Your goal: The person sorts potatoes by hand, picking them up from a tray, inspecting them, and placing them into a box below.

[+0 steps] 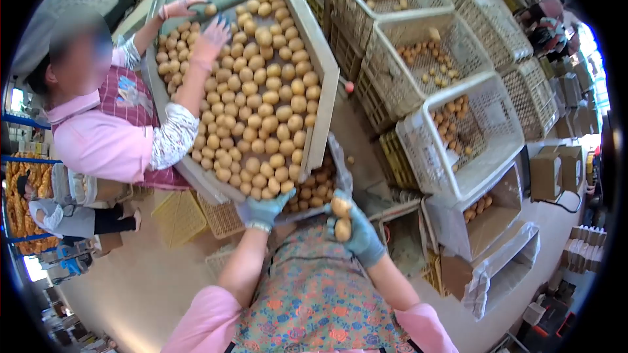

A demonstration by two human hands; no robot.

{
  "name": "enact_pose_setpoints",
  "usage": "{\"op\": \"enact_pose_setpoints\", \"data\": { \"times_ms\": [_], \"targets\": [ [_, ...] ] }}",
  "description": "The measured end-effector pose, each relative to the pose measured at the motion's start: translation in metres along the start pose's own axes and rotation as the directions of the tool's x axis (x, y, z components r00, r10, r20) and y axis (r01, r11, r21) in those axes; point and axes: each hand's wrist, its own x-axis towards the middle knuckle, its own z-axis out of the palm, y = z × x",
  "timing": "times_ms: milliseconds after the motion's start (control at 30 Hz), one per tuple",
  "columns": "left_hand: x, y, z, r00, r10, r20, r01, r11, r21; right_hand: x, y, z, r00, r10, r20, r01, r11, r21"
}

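Gloved in blue, my right hand (363,235) is closed on round light-brown, potato-like pieces (340,206); two show at its fingers, one above the other. My left hand (265,210), in the same kind of glove, rests at the near lip of the sorting table (325,108), its fingers outstretched beside the nearest loose pieces (267,170). Its palm is hidden. Many such pieces cover the table. Between my hands, below the lip, a lined container (341,168) holds more of them.
Across the table at left, a co-worker in pink (104,137) reaches over the pieces with gloved hands. White plastic crates (458,137) with some pieces inside stand in a row at right, near lined cardboard boxes (500,271). A yellow crate (180,219) sits on the floor at left.
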Motion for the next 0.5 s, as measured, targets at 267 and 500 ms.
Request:
{"op": "enact_pose_setpoints", "data": {
  "times_ms": [267, 500],
  "targets": [
    [0.009, 0.024, 0.006, 0.97, -0.208, 0.129, 0.166, 0.174, -0.971, 0.048, -0.001, -0.129, 0.835, 0.36, -0.417, -0.203, 0.905, 0.374],
    [0.004, 0.001, 0.004, 0.968, -0.238, 0.08, 0.146, 0.275, -0.95, 0.193, -0.27, 0.11, 0.842, -0.539, -0.012, 0.488, 0.77, -0.411]
  ]
}}
